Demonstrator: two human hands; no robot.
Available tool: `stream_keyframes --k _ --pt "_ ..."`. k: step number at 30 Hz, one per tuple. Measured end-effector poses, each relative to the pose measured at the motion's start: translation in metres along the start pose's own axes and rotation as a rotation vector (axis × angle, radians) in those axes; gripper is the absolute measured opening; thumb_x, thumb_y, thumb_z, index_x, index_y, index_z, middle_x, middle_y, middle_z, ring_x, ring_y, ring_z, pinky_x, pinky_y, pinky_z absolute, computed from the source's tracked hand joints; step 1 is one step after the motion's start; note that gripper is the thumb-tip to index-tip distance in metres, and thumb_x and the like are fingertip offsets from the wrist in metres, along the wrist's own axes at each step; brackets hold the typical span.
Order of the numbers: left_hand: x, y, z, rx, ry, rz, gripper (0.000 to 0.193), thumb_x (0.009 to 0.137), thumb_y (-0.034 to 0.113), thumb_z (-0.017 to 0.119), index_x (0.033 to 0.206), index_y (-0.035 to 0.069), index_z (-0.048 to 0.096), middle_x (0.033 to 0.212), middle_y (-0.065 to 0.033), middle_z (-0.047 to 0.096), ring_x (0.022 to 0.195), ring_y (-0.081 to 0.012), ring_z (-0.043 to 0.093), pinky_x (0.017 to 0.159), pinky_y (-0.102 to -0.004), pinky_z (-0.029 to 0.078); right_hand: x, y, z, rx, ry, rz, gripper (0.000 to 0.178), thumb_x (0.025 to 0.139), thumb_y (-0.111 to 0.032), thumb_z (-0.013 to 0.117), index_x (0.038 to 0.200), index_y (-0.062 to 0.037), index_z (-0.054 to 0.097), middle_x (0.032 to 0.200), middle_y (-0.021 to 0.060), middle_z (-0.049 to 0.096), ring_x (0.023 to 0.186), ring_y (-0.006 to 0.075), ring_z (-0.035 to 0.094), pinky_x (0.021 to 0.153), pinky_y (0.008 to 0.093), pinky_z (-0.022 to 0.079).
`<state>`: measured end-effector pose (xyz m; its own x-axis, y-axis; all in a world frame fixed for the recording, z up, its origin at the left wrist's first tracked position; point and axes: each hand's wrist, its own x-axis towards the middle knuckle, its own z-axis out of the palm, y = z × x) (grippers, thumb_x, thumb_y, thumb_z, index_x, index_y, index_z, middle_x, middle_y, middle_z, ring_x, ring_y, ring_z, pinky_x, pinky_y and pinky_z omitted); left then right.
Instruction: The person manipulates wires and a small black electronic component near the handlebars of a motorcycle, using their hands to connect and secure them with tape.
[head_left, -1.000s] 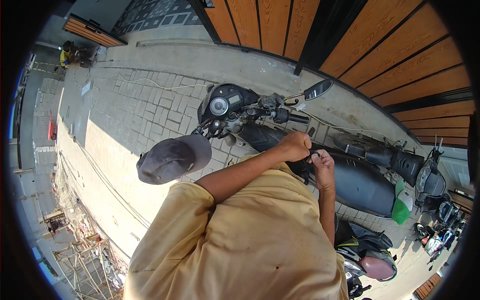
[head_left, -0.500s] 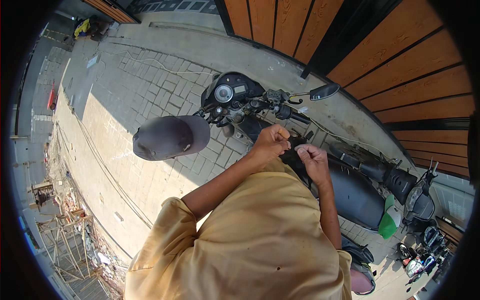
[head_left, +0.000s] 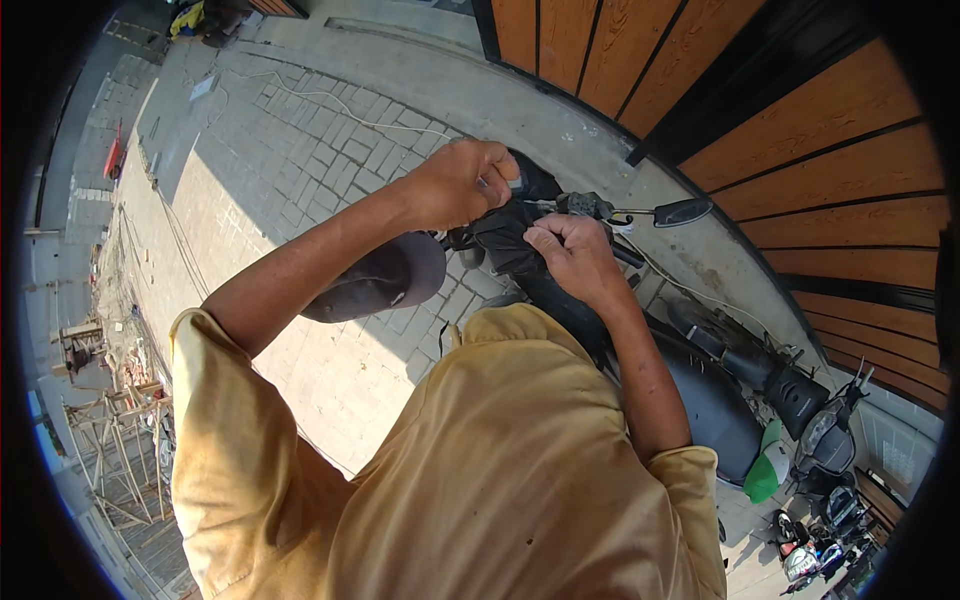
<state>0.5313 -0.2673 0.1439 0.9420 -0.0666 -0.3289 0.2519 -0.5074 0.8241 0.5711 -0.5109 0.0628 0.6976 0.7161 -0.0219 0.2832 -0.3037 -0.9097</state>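
Observation:
My left hand [head_left: 465, 185] is closed, raised in front of the motorcycle's instrument cluster and hiding most of it. My right hand [head_left: 580, 260], also closed, is lower and to the right, near the right handlebar grip. A black cloth [head_left: 508, 238], apparently a garment, is pinched by both hands and spans between them, its lower part hanging toward my body. Behind it stands the motorcycle, whose black seat [head_left: 705, 390] shows beside my right forearm. Under my left forearm, a dark grey cap [head_left: 385, 278] sits at the left handlebar, partly covered.
A mirror [head_left: 685, 212] sticks out on the right, near a wood-slatted gate [head_left: 800, 190]. A green and white cap [head_left: 768, 468] lies at the seat's rear. More motorcycles [head_left: 830, 430] stand at right. A cable [head_left: 340, 108] crosses the paving; wooden scaffolding [head_left: 120, 440] is far left.
Both hands have risen and moved forward toward the handlebars, the left one farther. They have drawn apart, and the black cloth is now raised and stretched between them. The view has shifted slightly.

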Motion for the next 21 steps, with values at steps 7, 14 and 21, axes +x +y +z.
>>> stream_keyframes --k 7,14,21 --pt "0.020 -0.118 -0.082 0.407 -0.185 -0.260 0.023 0.097 -0.003 0.063 0.117 -0.005 0.074 0.098 -0.0116 0.076 0.086 -0.0220 0.074 0.077 -0.0350 0.059 0.073 0.026 0.055 -0.340 -0.293 0.240 0.022 0.092 -0.019 0.069 0.095 -0.0010 0.082 0.102 0.0276 0.076 0.102 0.0443 0.075 0.095 0.0527 0.058" --pt "0.033 -0.224 -0.051 -0.135 -0.250 -0.442 0.022 0.098 0.000 0.060 0.110 -0.002 0.078 0.096 -0.0092 0.076 0.078 -0.0158 0.068 0.069 -0.0303 0.055 0.125 0.044 0.107 -0.434 -0.485 0.351 0.025 0.089 -0.016 0.068 0.101 0.0016 0.081 0.109 0.0293 0.077 0.111 0.0433 0.075 0.100 0.0506 0.058" --pt "0.042 -0.236 -0.028 -0.358 -0.232 -0.756 0.024 0.097 0.016 0.066 0.113 0.005 0.080 0.090 -0.0046 0.074 0.066 -0.0124 0.058 0.057 -0.0304 0.049 0.160 0.049 0.129 -0.444 -0.572 0.349 0.026 0.089 -0.017 0.068 0.099 0.0038 0.080 0.109 0.0297 0.077 0.111 0.0437 0.074 0.100 0.0502 0.058"
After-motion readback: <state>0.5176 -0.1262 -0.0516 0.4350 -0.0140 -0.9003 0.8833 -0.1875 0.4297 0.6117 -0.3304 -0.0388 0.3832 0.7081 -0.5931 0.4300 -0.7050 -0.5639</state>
